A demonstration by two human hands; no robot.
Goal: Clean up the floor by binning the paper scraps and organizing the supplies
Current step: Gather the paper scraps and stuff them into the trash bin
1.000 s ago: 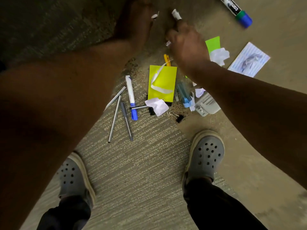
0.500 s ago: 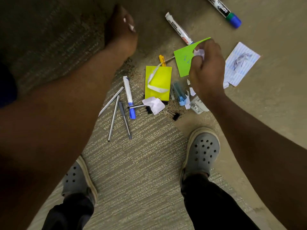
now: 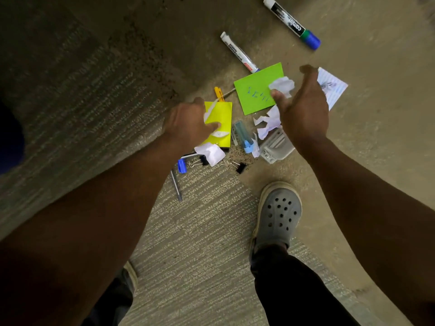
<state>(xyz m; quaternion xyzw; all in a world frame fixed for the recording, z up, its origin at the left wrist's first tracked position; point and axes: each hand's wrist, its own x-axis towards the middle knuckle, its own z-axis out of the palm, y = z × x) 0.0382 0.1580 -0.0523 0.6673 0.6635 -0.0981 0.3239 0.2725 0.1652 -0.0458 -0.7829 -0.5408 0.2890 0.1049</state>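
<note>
Two hands over the mess on the floor [image 3: 211,231]. Our left hand [image 3: 188,124] sits on the yellow card [image 3: 222,118], fingers curled at its white strip; can't tell if it's gripping. Further right, our right hand [image 3: 303,107] is loosely open, pinching a crumpled white scrap [image 3: 282,85] over the green note [image 3: 256,90], more scraps [image 3: 267,125] just below.
</note>
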